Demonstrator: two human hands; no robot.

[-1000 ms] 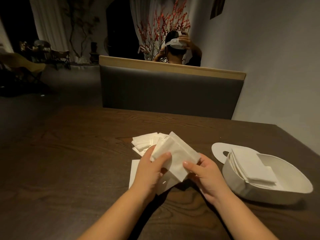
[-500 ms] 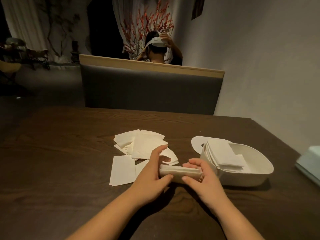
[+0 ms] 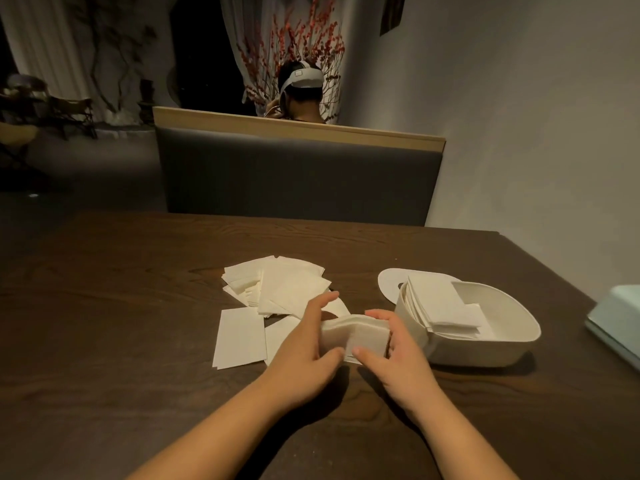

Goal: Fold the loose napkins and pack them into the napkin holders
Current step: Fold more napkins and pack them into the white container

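Both hands work one small stack of folded napkins [image 3: 356, 336] held just above the table [image 3: 121, 306], directly left of the napkin holder [image 3: 485, 344]. Left hand [image 3: 304, 344]: fingers extended along the stack's left end, thumb pressed to its near face. Right hand [image 3: 391, 344]: fingers curled over the far right end, thumb pinching the near face; both hands thus grasp the stack.

Step in hand, as judged: squaring the stack before packing. To do this well, the ends should be pushed inward evenly so the sheet edges align, with a light pinch only, since firm pressure would bow the soft sheets. The stack should then enter the holder on edge, beside the napkins already inside [image 3: 446, 310], which lean against the left wall.

Materials and shapes. Napkins: thin white paper, matte, limp, rectangular once folded; the stack's top edge shows a slight arch. Loose napkins [image 3: 277, 289] lie overlapped in a fan behind the hands; a single folded rectangle [image 3: 239, 337] lies flat to the left. Holder: smooth, off-white, oval tub with rigid walls, apparently plastic; its flat oval lid [image 3: 389, 284], with a slot, lies behind it, touching or nearly so. Table: dark wood, visible grain. Pale green box [image 3: 620, 320] at the right edge, partly out of view.
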